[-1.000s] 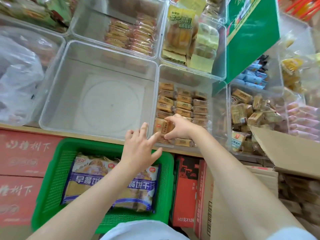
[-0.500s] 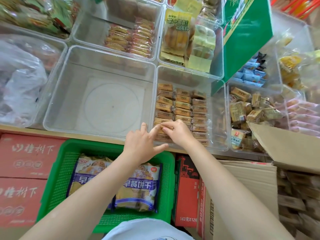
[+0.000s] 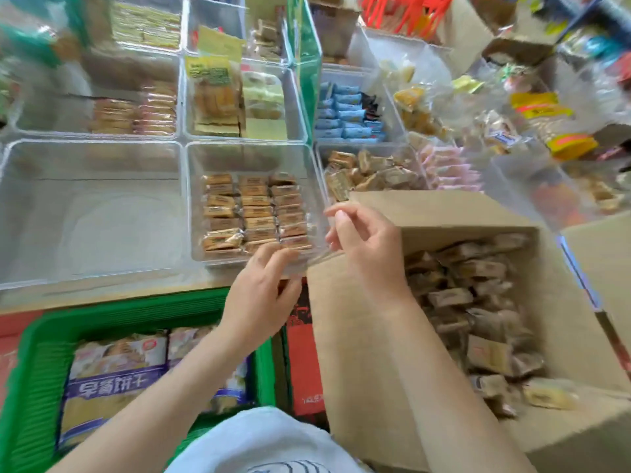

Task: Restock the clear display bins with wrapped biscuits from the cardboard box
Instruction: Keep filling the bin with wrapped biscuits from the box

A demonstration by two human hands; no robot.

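Observation:
A clear bin (image 3: 253, 149) in the middle holds three neat rows of tan wrapped biscuits (image 3: 254, 211). My left hand (image 3: 261, 298) hovers at the bin's front edge with loosely curled fingers and nothing in it. My right hand (image 3: 367, 244) is lifted between the bin and the open cardboard box (image 3: 358, 336), fingers loosely bent and empty. Inside the box lies a loose pile of wrapped biscuits (image 3: 478, 302). The frame is blurred by motion.
A large empty clear bin (image 3: 92, 213) stands left of the stocked one. Bins of other snacks fill the back and right. Below the shelf edge sit a green basket (image 3: 37, 353) with biscuit packs and a red carton (image 3: 304, 363).
Both hands have drawn back from the front row of biscuits. My right hand moved right toward the cardboard box, and the view swung right so the box's inside shows.

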